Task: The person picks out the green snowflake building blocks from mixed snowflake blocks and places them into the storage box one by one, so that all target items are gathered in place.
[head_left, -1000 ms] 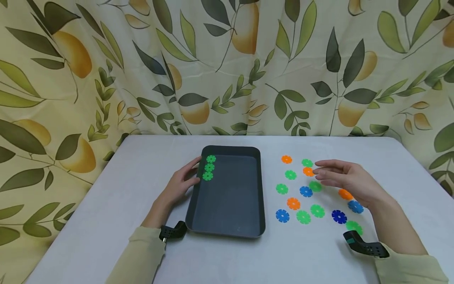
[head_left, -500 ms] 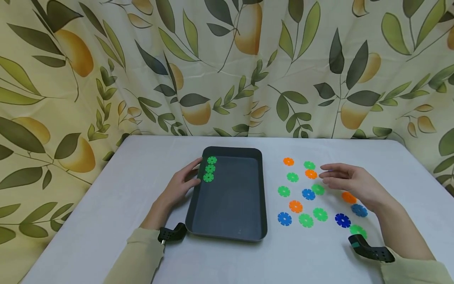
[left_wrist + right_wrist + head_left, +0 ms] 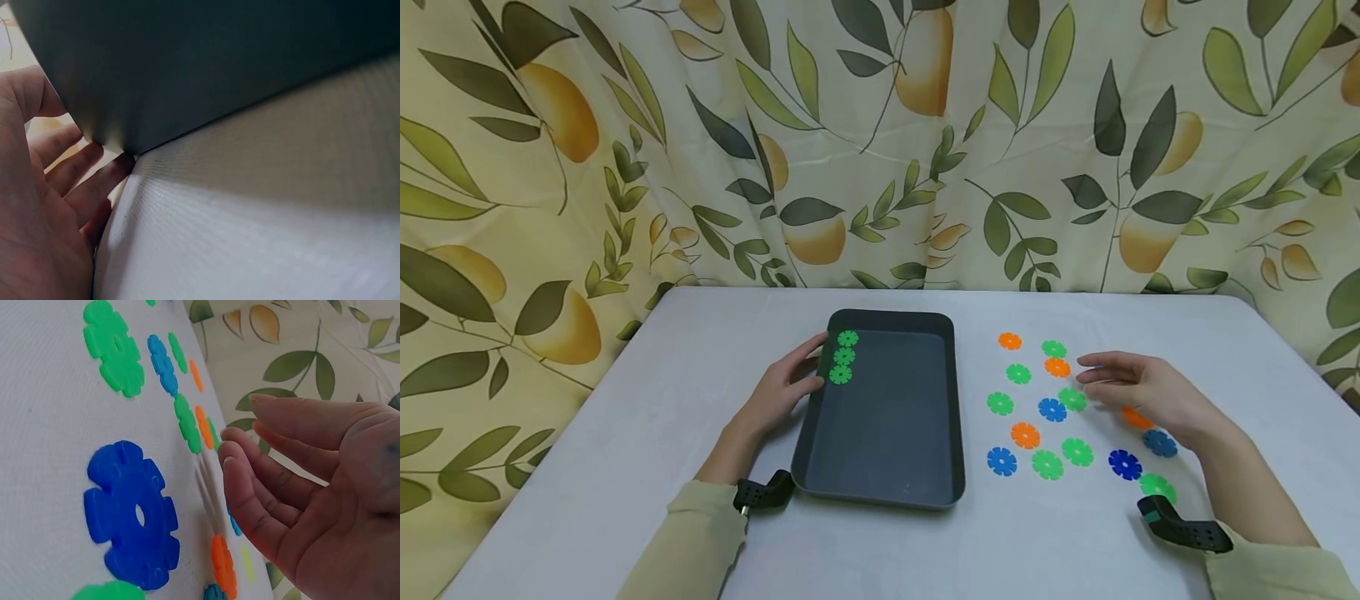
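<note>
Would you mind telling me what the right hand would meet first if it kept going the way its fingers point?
The right hand points left across the table. Most likely it would first meet the green disc or the orange disc just past its fingertips, though the hand seems raised, so its height is unclear.

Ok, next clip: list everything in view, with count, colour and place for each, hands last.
tray: 1, dark grey, middle of the table, long side running away from the person.
green discs in tray: 3, green, in a column at the tray's far left corner.
green discs on table: 7, green, scattered right of the tray.
orange discs: 4, orange, among them; one partly under the right hand.
blue discs: 4, light to dark blue, same spread.
table: 1, white cloth.
curtain: leaf and fruit print, behind.
left hand: flat against the tray's left wall.
right hand: open, above the scattered discs.
</note>
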